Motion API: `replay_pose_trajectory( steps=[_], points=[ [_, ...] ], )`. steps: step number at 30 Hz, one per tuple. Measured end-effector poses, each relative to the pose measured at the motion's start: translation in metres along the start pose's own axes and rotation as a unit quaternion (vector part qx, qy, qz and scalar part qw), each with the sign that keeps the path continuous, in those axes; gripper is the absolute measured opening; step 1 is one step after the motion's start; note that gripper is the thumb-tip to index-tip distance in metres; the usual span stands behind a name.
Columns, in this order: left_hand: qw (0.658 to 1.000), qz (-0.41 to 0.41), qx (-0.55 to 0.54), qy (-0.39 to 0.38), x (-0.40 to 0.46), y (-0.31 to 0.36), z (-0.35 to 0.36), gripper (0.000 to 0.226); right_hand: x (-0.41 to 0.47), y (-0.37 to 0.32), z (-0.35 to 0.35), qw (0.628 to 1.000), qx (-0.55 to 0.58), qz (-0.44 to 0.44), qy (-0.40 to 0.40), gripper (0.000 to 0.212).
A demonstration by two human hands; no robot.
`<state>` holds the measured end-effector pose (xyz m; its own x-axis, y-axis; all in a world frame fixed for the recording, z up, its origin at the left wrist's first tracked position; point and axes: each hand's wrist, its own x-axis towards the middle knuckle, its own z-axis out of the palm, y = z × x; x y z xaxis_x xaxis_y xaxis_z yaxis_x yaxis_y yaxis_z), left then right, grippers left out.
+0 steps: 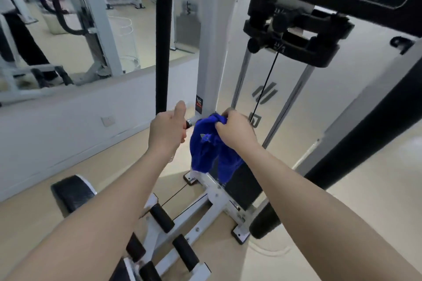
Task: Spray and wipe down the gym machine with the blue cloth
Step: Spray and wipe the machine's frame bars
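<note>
My right hand (236,129) grips the bunched top of the blue cloth (211,153), which hangs down in front of the white gym machine's upright post (209,52). My left hand (167,131) is curled round a spray bottle, mostly hidden; only its small black nozzle (189,123) shows, pointing right at the cloth, with my thumb raised on top. A bit of the clear bottle (170,158) shows below the hand. The two hands are close together, just in front of the post's lower end.
A black padded bar (163,52) rises just left of the post. The weight carriage (294,36) and chrome guide rods (288,102) stand to the right. Below lie the white base frame (205,201), black foot rollers (162,217) and a black pad (73,194). A mirror (80,18) lines the left wall.
</note>
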<state>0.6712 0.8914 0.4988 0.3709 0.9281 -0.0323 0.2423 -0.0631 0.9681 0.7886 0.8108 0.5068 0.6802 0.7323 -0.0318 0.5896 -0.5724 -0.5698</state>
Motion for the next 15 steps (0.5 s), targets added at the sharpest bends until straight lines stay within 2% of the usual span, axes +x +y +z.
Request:
replay_pose_trajectory(
  steps=[3,8,11,14,15],
  points=[
    [0.999,0.006,-0.040,0.011,0.056,0.029,-0.006,0.046,0.057,-0.037,-0.011,0.990,0.139,0.018,0.035,0.015],
    [0.998,0.045,-0.046,0.026,0.145,0.092,-0.010,0.048,0.143,-0.099,-0.050,0.961,0.259,-0.001,0.095,0.034],
    [0.995,0.082,-0.040,0.041,0.191,0.130,-0.019,0.050,0.179,-0.130,-0.072,0.904,0.389,-0.031,0.175,0.025],
    [0.992,0.103,-0.044,0.055,0.225,0.163,-0.028,0.048,0.196,-0.151,-0.088,0.827,0.540,-0.011,0.156,0.026],
    [0.991,0.106,-0.047,0.061,0.232,0.172,-0.029,0.046,0.199,-0.155,-0.091,0.815,0.559,-0.009,0.148,0.029]
  ],
)
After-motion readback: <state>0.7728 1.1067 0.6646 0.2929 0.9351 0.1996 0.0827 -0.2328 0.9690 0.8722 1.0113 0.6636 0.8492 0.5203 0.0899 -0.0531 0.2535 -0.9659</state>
